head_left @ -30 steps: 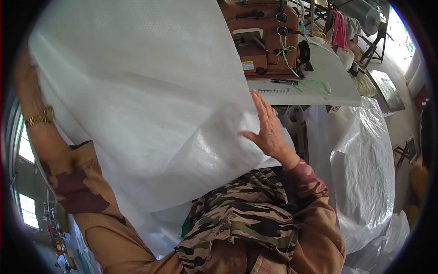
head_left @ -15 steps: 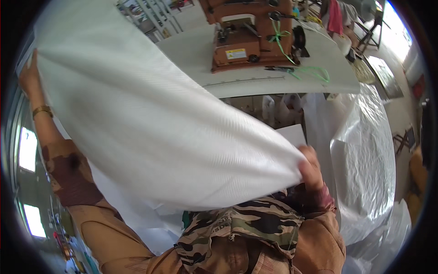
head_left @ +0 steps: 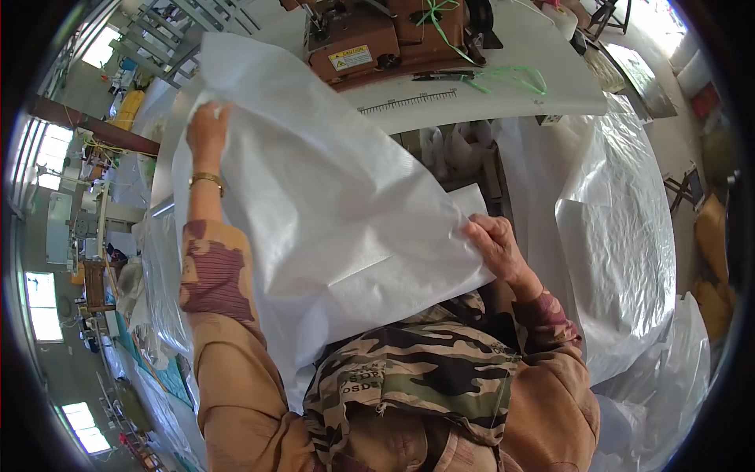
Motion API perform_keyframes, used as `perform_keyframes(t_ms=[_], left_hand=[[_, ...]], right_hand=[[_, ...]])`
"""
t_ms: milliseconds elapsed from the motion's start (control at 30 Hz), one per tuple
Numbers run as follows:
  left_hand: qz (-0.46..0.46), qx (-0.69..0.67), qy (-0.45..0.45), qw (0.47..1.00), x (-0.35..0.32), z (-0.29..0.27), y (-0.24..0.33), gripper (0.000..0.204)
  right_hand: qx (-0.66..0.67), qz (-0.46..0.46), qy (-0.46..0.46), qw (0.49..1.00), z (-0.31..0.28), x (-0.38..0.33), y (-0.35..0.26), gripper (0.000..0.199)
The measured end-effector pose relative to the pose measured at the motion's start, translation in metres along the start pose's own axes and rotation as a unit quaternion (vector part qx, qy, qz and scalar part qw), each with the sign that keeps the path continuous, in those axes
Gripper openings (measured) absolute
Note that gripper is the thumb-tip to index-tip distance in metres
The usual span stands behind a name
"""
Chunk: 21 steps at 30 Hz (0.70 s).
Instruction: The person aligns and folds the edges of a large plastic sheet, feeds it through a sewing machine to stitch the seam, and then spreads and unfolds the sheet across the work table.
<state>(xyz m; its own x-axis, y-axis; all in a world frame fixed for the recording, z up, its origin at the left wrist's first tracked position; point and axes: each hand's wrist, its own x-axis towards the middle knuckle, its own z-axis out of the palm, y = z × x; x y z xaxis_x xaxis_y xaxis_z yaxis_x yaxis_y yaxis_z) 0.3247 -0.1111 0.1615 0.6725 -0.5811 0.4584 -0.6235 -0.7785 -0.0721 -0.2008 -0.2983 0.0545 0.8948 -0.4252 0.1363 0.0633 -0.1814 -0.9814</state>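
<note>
Left hand [head_left: 208, 128], arm raised and extended forward, fingers closed on the upper corner of a white woven sack [head_left: 330, 197]. Right hand [head_left: 497, 248], held low near the torso with the wrist bent, pinches the sack's lower right edge. The sack hangs spread and slanted between both hands, creased, matte and translucent, in front of the sewing machine [head_left: 385, 35] on the white table [head_left: 543, 86].
</note>
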Motion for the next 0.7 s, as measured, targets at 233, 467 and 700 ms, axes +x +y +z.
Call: perform_keyframes(t_ms=[233, 467, 700], left_hand=[[-0.058, 0.005, -0.054, 0.997, -0.044, 0.046, -0.009, 0.049], [-0.057, -0.094, -0.036, 0.993, -0.064, 0.043, -0.017, 0.041], [-0.082, -0.142, -0.01, 0.986, -0.083, -0.002, 0.006, 0.037]], right_hand=[[-0.082, 0.146, -0.021, 0.986, -0.034, -0.013, 0.052, 0.029], [-0.439, -0.029, -0.065, 0.896, 0.002, 0.067, -0.047, 0.025], [-0.284, -0.327, -0.157, 0.887, 0.169, 0.228, -0.124, 0.033]])
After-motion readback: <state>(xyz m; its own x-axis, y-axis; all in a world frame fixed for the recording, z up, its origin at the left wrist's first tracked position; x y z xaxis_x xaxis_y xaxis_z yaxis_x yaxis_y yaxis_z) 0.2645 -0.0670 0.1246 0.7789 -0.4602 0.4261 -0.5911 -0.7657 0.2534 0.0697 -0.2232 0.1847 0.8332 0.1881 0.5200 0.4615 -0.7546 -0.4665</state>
